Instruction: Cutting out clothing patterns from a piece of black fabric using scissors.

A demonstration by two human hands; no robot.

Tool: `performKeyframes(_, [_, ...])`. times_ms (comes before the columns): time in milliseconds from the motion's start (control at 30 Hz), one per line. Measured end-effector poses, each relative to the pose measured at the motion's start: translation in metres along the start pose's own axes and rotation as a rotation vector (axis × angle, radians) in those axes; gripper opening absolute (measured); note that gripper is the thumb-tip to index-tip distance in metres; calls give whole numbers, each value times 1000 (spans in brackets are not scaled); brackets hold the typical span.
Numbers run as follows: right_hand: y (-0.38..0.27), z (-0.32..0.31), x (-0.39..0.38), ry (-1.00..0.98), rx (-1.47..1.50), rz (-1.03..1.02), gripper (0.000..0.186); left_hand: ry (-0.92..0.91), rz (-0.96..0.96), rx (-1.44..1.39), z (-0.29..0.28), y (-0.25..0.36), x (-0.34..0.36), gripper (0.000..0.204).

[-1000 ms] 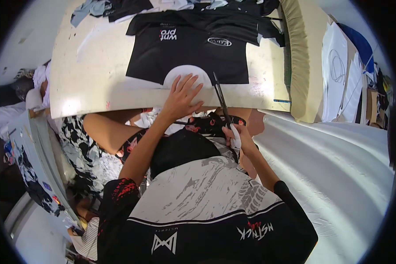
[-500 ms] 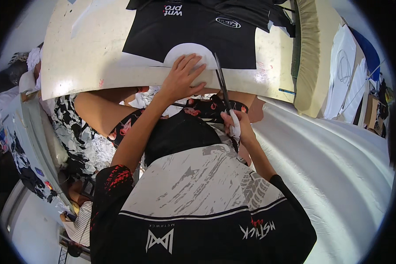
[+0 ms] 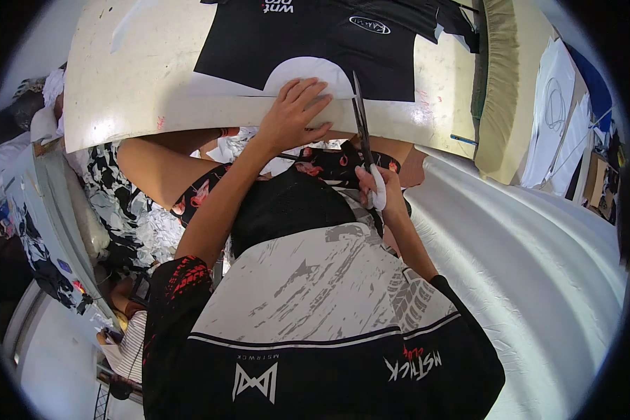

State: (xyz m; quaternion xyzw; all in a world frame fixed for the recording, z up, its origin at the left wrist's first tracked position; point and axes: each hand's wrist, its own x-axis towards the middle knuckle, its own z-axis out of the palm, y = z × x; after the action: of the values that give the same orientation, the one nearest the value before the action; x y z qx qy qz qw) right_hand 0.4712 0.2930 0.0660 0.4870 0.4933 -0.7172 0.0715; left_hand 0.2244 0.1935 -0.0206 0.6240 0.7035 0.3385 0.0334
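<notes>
My left hand (image 3: 295, 113) lies flat, fingers spread, on a white half-round pattern piece (image 3: 308, 73) that rests on a black garment (image 3: 315, 42) spread over a cream cutting table (image 3: 140, 77). My right hand (image 3: 379, 190), with a white wrap on one finger, grips the handles of long scissors (image 3: 361, 120). The blades point away from me, along the right edge of the white piece and onto the black fabric.
A thick cream foam slab (image 3: 500, 84) stands at the table's right end. White paper patterns (image 3: 556, 105) lie beyond it. A large white cloth (image 3: 539, 266) spreads at my right. Printed black-and-white fabric scraps (image 3: 129, 210) pile at my left under the table edge.
The view has shifted so the table sits higher in frame. My left hand stays pressed on the white piece, and the scissors have moved a little farther along its edge.
</notes>
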Motion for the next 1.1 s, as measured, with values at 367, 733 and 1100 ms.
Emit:
performKeyframes(367, [-5,13,5,101,-108,14,37,-1,11,-10,1,-1,0,51])
performKeyframes(733, [-6,11,-7,145,-162,52,33,50,31,4,1,-2,0,48])
performKeyframes(1100, [1,1,-11,98,-158,-15,29,19,-1,14,3,-2,-2,49])
